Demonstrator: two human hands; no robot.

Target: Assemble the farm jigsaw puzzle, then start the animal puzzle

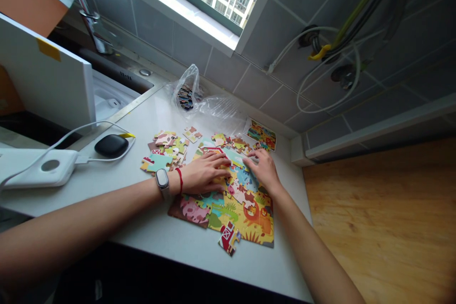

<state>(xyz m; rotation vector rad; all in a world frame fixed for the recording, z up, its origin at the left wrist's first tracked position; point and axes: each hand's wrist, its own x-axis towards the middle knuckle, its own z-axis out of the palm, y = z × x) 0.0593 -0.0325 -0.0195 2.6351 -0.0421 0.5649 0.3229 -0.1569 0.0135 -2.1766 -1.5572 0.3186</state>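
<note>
A colourful animal jigsaw puzzle (256,218) lies on the white counter, its near part joined together. My left hand (204,172) rests palm down across the puzzle's middle, fingers spread and nothing held. At the puzzle's right side, my right hand (263,168) has its fingers bent at the edge of a pale green piece (234,156); thumb and index are apart. Loose pieces are piled to the left (156,161), and one lies behind them (192,134). A red barn piece (228,237) overlaps the near edge. A small picture card (261,134) lies behind my right hand.
A clear plastic bag (188,90) with more pieces stands near the tiled wall. On the left are a black oval device (111,145), a white power strip (35,167) with cables, and a sink (121,78). The counter's right edge (307,209) drops to a wooden floor.
</note>
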